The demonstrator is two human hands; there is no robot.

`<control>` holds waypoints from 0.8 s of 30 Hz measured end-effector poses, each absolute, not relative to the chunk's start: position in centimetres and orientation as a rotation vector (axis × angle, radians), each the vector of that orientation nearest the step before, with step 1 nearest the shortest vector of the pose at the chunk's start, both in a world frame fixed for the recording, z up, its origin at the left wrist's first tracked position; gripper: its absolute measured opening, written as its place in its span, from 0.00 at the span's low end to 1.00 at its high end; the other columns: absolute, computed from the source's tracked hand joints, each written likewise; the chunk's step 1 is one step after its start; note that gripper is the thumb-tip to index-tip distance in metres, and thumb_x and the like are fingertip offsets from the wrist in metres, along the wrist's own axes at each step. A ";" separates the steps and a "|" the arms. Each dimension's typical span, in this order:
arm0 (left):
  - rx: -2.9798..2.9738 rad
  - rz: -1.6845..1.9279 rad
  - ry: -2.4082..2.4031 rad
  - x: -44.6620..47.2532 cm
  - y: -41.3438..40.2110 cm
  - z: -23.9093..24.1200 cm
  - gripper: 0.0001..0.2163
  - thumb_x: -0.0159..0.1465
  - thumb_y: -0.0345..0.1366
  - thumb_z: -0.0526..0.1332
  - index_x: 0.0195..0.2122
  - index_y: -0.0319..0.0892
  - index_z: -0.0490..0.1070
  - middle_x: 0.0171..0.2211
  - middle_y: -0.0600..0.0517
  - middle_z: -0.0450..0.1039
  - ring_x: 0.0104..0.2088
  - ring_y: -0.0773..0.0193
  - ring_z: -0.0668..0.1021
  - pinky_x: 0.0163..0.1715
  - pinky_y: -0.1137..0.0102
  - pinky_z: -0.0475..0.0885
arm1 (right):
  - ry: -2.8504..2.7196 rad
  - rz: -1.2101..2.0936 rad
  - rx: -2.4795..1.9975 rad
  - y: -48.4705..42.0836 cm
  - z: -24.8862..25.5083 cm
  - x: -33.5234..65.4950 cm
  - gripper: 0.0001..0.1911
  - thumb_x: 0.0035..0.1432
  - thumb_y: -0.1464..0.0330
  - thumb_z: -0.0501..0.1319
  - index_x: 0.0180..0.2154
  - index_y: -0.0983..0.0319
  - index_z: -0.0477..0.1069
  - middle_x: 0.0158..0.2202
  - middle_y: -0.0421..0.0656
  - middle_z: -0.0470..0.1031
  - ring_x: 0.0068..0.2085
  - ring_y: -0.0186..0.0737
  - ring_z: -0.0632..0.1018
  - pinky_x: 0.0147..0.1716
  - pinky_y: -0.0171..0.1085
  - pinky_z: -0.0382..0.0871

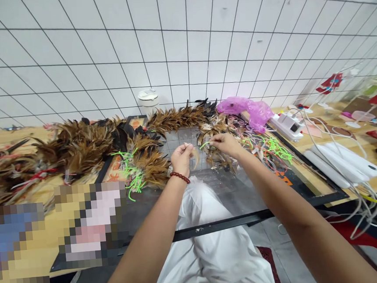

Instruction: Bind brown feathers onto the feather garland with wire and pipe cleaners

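Green tie (205, 144) sits pinched in my right hand (225, 144), feather (196, 157) in my left hand (180, 157): pairing, apparently (joining wants alignment).

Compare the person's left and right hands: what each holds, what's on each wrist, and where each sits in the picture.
The left hand holds a pale feather; the right hand holds a bright green strand.
The left hand has a dark red beaded bracelet at its wrist; the right hand's wrist is bare.
The left hand sits slightly lower in the picture than the right hand.
Shared: both close on something thin.
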State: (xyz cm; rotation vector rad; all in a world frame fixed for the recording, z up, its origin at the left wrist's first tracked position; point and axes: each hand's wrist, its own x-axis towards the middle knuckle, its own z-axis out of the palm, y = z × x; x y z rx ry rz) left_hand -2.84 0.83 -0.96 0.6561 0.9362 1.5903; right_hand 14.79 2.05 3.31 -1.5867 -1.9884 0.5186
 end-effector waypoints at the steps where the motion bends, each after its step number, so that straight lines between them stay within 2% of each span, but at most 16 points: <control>1: 0.637 1.594 0.929 -2.9 0.9 -1.0 0.18 0.39 0.39 0.75 0.27 0.37 0.71 0.23 0.54 0.74 0.24 0.71 0.75 0.27 0.75 0.67 | -1.938 0.638 -1.530 2.0 3.8 15.8 0.09 0.54 0.66 0.59 0.32 0.63 0.78 0.28 0.41 0.77 0.29 0.35 0.72 0.32 0.35 0.62; 5: 0.583 1.594 0.914 -3.0 1.1 -1.1 0.19 0.40 0.40 0.75 0.29 0.36 0.73 0.22 0.53 0.74 0.24 0.70 0.76 0.28 0.74 0.68 | -1.714 0.694 -1.476 1.3 5.6 22.1 0.14 0.51 0.60 0.62 0.33 0.63 0.77 0.23 0.39 0.75 0.23 0.31 0.68 0.26 0.33 0.60; 9: 0.618 1.594 0.871 -3.0 1.0 -1.2 0.18 0.41 0.41 0.74 0.29 0.37 0.73 0.22 0.53 0.74 0.23 0.71 0.75 0.28 0.73 0.69 | -1.533 0.563 -1.658 -0.1 6.0 28.7 0.17 0.41 0.57 0.69 0.29 0.64 0.77 0.21 0.39 0.73 0.23 0.31 0.68 0.25 0.33 0.59; 13: 0.695 1.575 0.904 -3.0 1.1 -1.4 0.16 0.45 0.41 0.72 0.29 0.37 0.73 0.21 0.54 0.72 0.22 0.71 0.74 0.27 0.73 0.69 | -1.365 0.755 -1.618 -1.9 5.8 31.0 0.20 0.38 0.55 0.71 0.25 0.64 0.73 0.18 0.39 0.71 0.19 0.28 0.62 0.19 0.31 0.51; 15: 0.759 1.551 0.963 -3.0 1.2 -1.6 0.13 0.49 0.40 0.70 0.30 0.38 0.72 0.23 0.52 0.73 0.24 0.69 0.74 0.30 0.72 0.69 | -1.299 0.905 -1.557 -2.8 5.8 30.1 0.20 0.38 0.54 0.72 0.25 0.63 0.71 0.20 0.39 0.72 0.18 0.26 0.60 0.17 0.31 0.48; 17: 0.863 1.574 1.075 -2.8 1.2 -1.8 0.10 0.50 0.36 0.68 0.32 0.39 0.72 0.30 0.50 0.75 0.30 0.68 0.76 0.35 0.70 0.71 | -1.286 1.034 -1.448 -3.4 5.9 27.9 0.20 0.39 0.54 0.72 0.26 0.63 0.72 0.23 0.40 0.75 0.18 0.25 0.61 0.16 0.30 0.49; 20: 1.127 1.733 1.251 -2.5 0.6 -1.6 0.18 0.47 0.27 0.68 0.41 0.42 0.73 0.44 0.48 0.74 0.42 0.64 0.76 0.47 0.67 0.69 | -1.272 1.110 -1.242 -3.5 5.9 23.1 0.18 0.42 0.55 0.71 0.27 0.62 0.74 0.27 0.41 0.76 0.22 0.27 0.66 0.19 0.29 0.56; 22: 1.339 1.760 1.238 -2.1 -0.1 -1.3 0.14 0.49 0.28 0.66 0.38 0.41 0.74 0.42 0.47 0.74 0.43 0.63 0.75 0.49 0.66 0.68 | -1.237 1.143 -1.141 -3.1 5.6 19.6 0.17 0.41 0.56 0.72 0.28 0.62 0.75 0.26 0.40 0.75 0.22 0.27 0.65 0.19 0.29 0.55; 24: 1.409 1.652 1.143 -1.7 -0.7 -1.1 0.07 0.53 0.31 0.64 0.34 0.40 0.75 0.35 0.48 0.75 0.37 0.64 0.76 0.44 0.66 0.71 | -1.171 1.154 -1.069 -2.5 5.0 16.5 0.17 0.40 0.56 0.72 0.27 0.61 0.75 0.27 0.40 0.75 0.23 0.27 0.66 0.20 0.29 0.58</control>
